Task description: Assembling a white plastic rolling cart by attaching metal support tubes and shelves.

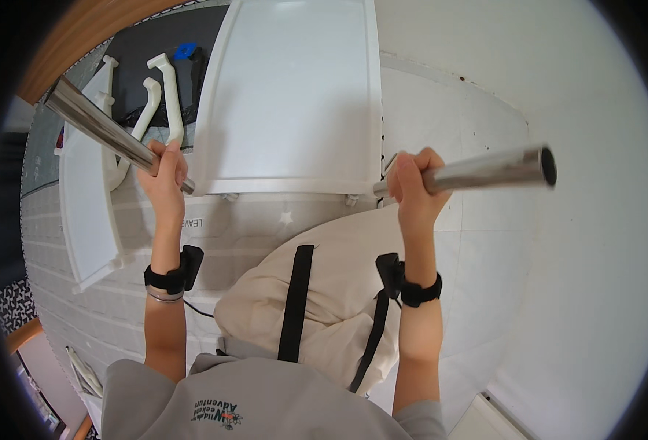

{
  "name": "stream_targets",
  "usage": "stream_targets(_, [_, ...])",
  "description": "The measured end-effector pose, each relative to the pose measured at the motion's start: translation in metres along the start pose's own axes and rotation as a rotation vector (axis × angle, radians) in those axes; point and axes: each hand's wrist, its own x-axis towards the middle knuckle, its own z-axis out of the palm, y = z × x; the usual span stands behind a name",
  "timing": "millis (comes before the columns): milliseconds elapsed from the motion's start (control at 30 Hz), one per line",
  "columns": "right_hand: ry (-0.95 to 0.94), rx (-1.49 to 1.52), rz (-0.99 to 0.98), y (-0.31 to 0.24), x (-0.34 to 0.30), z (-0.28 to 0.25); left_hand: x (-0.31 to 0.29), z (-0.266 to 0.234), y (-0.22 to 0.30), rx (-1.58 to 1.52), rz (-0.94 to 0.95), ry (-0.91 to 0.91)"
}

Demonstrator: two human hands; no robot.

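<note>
My left hand (164,174) is closed around a shiny metal tube (97,121), which slants up and to the left from my fist. In my right hand (415,178) is a second metal tube (492,170), pointing right with its hollow dark end showing. Both tubes are held off the floor, one on each side of a large white rimmed panel (291,183). The panel lies flat ahead of me, with small white fittings under its near edge. Short lower ends of the tubes stick out beside the panel's near corners.
Another white panel (93,220) lies on the left. Beside it are curved white plastic pieces (168,95), a blue piece (185,50) and dark packing (137,44). A cream cushion with black straps (324,257) is beneath me. A white wall (580,242) rises on the right.
</note>
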Motion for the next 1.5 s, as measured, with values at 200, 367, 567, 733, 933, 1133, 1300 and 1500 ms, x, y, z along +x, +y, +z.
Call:
stream_targets(200, [0.396,-0.163,-0.373,0.014,-0.016,0.015,-0.003,0.005,0.003,-0.016,0.011,0.000])
stream_targets(367, [0.389,-0.213,-0.282,0.018,-0.021,0.014,-0.002,0.003,0.001,-0.007,0.003,-0.004])
stream_targets(567, [-0.215,-0.226,-0.203,-0.021,-0.001,-0.014,0.001,-0.001,0.002,-0.033,0.021,-0.045])
stream_targets(733, [-0.554,-0.214,-0.069,-0.056,0.014,-0.008,0.000,-0.002,-0.001,-0.037,0.019,-0.035])
stream_targets(933, [-0.398,-0.093,0.021,-0.047,0.011,-0.017,-0.003,0.004,0.003,-0.023,0.016,-0.036])
stream_targets(1133, [-0.059,-0.078,-0.071,-0.043,0.012,0.002,-0.001,0.006,0.006,-0.018,0.021,-0.025])
stream_targets(1300, [0.084,-0.107,-0.173,-0.038,0.010,0.010,0.002,0.006,0.008,-0.044,0.033,-0.041])
stream_targets(1500, [0.509,-0.284,-0.357,-0.022,0.003,0.034,0.000,0.011,0.011,-0.033,0.052,-0.048])
